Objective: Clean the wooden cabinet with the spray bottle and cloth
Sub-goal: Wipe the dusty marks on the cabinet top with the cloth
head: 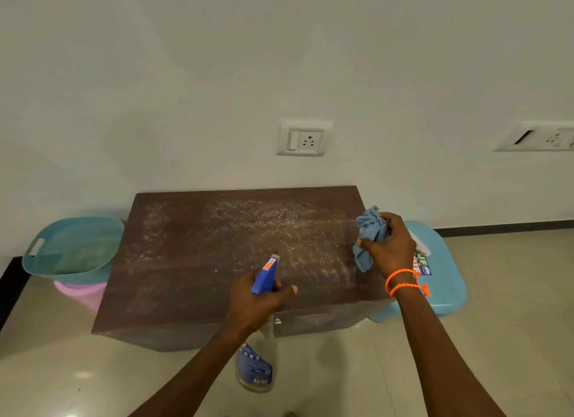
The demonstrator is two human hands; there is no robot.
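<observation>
- Wooden cabinet [217,261] sits low on the floor, center of frame, back edge against the wall; its long axis runs left-right across the pic.
- Top is speckled w/ white droplets, densest in the middle and toward the right; the lower-left part looks drier.
- Your left hand [254,301] is at lower center, just over the cabinet's front edge, wrapped around the neck of the spray bottle [257,348]. Blue nozzle points up-frame over the top; the clear body hangs down in front of the cabinet.
- Your right hand [391,246] is at center right, over the cabinet's right end, clenched on a bunched blue cloth [371,233]. Cloth looks held above the wood; can't tell if it touches.
- Key relation: the wet patch lies left and up-frame of the cloth hand, so a wipe would prob. sweep leftward along the long axis. Right hand is nearer the wet area than the left.
- Counts: 1 cabinet, 1 spray bottle, 1 cloth, 2 hands.
- Also: 1 teal basket [73,246] mid-left atop something pink, 1 light-blue plastic item [441,280] just right of the cabinet, 2 wall sockets [304,139].
- 2 orange wristbands [403,281] on your right wrist.
</observation>
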